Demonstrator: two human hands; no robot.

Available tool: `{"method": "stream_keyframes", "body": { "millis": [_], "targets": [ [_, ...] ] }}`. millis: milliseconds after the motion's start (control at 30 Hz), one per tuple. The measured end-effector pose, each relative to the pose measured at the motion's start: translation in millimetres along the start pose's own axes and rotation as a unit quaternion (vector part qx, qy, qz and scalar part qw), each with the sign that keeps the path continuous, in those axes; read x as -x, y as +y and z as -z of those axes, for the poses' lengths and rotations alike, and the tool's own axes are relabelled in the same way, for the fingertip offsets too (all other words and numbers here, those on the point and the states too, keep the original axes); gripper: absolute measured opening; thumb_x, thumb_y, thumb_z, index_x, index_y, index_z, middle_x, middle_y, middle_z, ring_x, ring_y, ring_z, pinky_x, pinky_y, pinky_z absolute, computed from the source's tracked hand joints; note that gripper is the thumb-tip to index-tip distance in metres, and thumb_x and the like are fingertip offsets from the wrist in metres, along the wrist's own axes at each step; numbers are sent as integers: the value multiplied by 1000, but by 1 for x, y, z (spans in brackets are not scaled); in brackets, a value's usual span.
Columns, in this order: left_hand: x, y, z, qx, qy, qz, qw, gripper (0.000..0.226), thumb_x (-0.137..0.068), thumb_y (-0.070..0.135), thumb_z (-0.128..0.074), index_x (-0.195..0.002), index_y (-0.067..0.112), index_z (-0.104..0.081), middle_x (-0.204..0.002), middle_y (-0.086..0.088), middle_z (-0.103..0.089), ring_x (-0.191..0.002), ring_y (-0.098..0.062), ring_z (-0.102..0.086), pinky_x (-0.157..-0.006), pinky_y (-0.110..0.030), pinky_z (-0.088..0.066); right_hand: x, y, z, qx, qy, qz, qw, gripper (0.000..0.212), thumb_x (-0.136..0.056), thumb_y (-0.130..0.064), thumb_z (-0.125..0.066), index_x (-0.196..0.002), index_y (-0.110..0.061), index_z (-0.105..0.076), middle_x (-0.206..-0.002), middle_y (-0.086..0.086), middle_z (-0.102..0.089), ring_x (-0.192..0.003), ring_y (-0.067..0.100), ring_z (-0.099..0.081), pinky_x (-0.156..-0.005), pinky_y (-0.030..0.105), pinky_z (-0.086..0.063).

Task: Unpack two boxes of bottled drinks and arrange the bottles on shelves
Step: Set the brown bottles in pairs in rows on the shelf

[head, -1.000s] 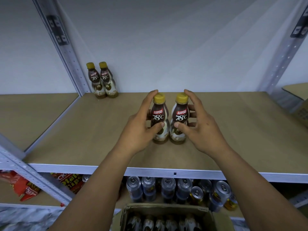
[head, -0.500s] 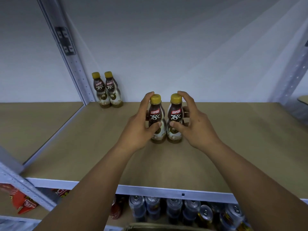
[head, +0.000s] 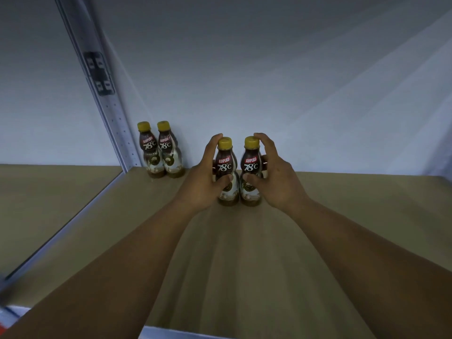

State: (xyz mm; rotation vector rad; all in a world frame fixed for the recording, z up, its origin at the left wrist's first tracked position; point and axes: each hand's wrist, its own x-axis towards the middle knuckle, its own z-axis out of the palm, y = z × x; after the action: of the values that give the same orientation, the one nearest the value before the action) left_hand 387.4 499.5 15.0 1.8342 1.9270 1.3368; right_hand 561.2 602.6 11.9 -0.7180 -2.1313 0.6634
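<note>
Two brown coffee bottles with yellow caps stand side by side on the tan shelf (head: 342, 216), well back towards the wall. My left hand (head: 203, 182) grips the left bottle (head: 226, 165), fingers round its far side and thumb across the front. My right hand (head: 276, 182) grips the right bottle (head: 252, 165) the same way. Both bottles are upright and nearly touch each other. Two more bottles of the same kind (head: 160, 152) stand as a pair in the back left corner of the shelf.
A grey perforated metal upright (head: 107, 101) rises at the back left, beside the corner pair. Left of it lies another tan shelf board (head: 49, 196). A pale wall closes the back. The shelf's white front rail (head: 171, 333) shows at the bottom.
Both hands have slid the two held bottles deeper along the shelf towards the wall. The view has risen, so the cans and the open box below have dropped out of sight.
</note>
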Motion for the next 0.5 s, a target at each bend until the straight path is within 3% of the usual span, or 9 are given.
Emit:
{"method": "stream_keyframes", "body": {
  "millis": [167,367,500],
  "targets": [
    [-25,-16,0,-10,4,4,1000,91,-96,13,-67,-156,51,-9,-132,5,-63,-109,-14,-68,-95,-46,-58,-26,15,-12,3,12,5,1000,92,-88,-20,-77,-150,-50,-17,-105,1,-70,-91,21,-68,-81,48,-58],
    [-48,-31,-1,-19,11,-1,1000,90,-98,11,-65,-159,44,-8,-130,11,-57,-112,-12,-65,-92,-29,-55,-50,26,-24,-1,19,5,1000,91,-89,-17,-76,-150,-49,-17,-111,3,-68,-96,20,-68,-86,49,-58],
    [-60,-38,-1,-26,13,3,1000,91,-98,12,-65,-159,46,-6,-135,9,-57,-115,-15,-65,-95,-39,-57,-62,31,-28,1,27,9,1000,91,-88,-17,-77,-149,-50,-17,-111,4,-68,-96,21,-68,-86,50,-58]
  ]
}}
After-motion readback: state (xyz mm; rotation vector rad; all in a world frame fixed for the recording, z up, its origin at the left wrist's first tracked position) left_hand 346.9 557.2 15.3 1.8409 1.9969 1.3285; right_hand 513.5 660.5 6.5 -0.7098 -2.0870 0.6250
